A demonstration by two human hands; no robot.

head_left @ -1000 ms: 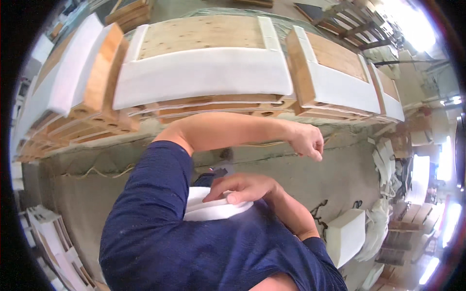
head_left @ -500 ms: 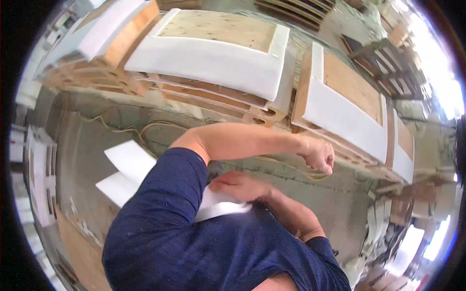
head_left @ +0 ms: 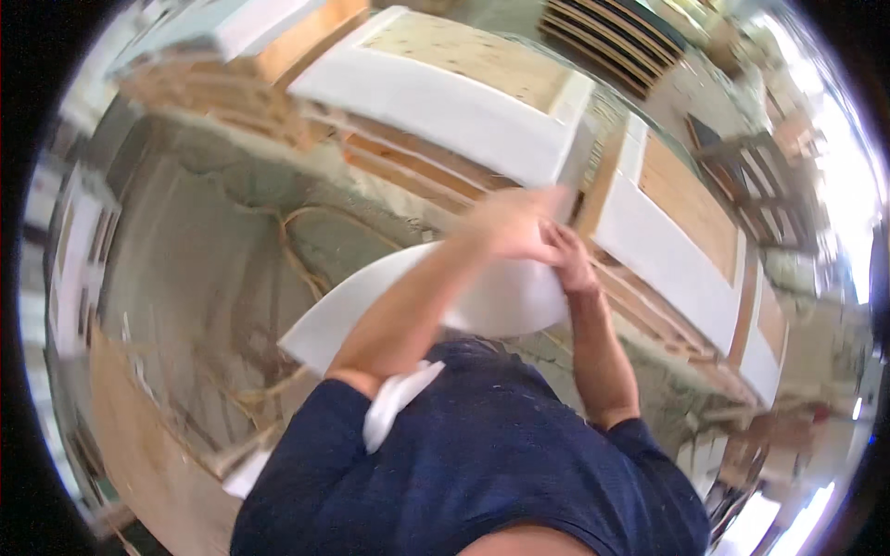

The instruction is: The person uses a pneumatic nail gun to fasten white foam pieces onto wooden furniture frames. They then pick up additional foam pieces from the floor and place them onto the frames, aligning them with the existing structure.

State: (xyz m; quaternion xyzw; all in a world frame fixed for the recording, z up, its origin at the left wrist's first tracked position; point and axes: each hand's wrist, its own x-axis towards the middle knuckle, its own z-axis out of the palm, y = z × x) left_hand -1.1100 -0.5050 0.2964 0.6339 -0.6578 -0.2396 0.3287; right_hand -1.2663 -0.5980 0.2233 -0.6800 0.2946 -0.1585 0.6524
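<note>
A thin white flexible sheet, seemingly foam or padding, hangs curved in front of my chest and passes behind my left forearm. My right hand has its fingers curled at the sheet's upper right edge and appears to grip it. Right beside it, my left hand crosses over the top of the sheet, its fingers smeared by motion. A narrow white piece shows by my left elbow; whether it belongs to the same sheet is unclear.
Wooden frames topped with white padding, one in the middle and one at right, stand in a row ahead. A yellowish hose lies on the floor. A plywood panel is at lower left, and dark stacked boards stand far back.
My left hand has come back from the right, and my right hand has risen from my chest to meet it. The white sheet has moved up and forward between my arms.
</note>
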